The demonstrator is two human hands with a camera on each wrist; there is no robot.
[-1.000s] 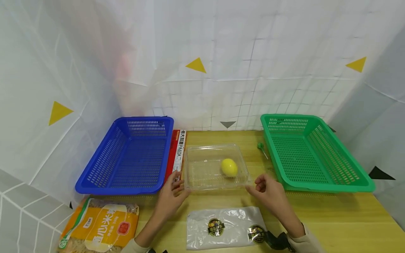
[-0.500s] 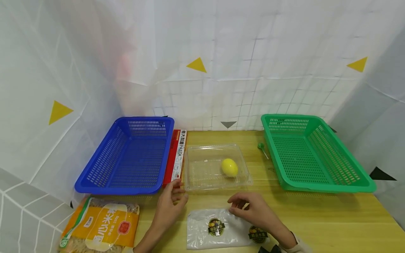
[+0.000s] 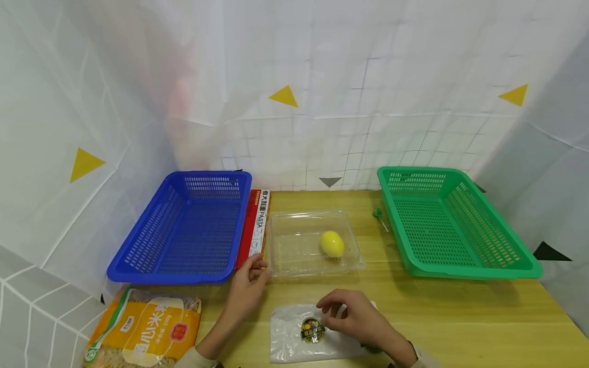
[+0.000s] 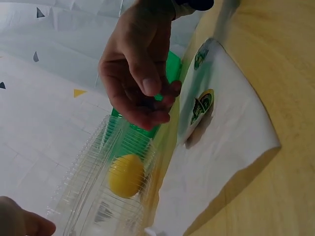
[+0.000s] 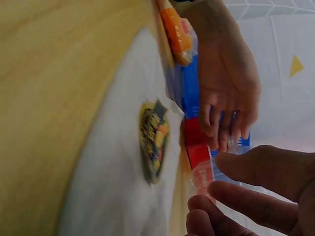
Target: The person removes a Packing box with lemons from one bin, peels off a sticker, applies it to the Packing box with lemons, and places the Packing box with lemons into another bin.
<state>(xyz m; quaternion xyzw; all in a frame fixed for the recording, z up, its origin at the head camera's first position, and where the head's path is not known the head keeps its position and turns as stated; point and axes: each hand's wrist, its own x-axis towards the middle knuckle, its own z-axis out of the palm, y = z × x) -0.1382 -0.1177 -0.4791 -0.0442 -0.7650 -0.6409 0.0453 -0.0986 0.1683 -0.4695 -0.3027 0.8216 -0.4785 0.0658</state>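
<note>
The right hand [image 3: 356, 319] has withdrawn from the clear plastic tray [image 3: 280, 263] toward the front edge of the bench [image 3: 483, 317]. It now hovers over the flat plastic bag [image 3: 290, 337], above its printed sticker [image 3: 312, 329]. Its grip is half closed, fingers loosely curled; contact with the bag cannot be confirmed, and nothing is held.

The left hand [image 3: 248, 289] has stayed near the tray's front left corner, fingers relaxed, beside the red pasta box [image 3: 256, 225]; grip empty.

The yellow lemon [image 3: 332, 243] rests inside the tray, mid-bench, between the blue basket [image 3: 138, 266] and the green basket [image 3: 460, 268].

Judgement: work has passed from the tray to the bag.
</note>
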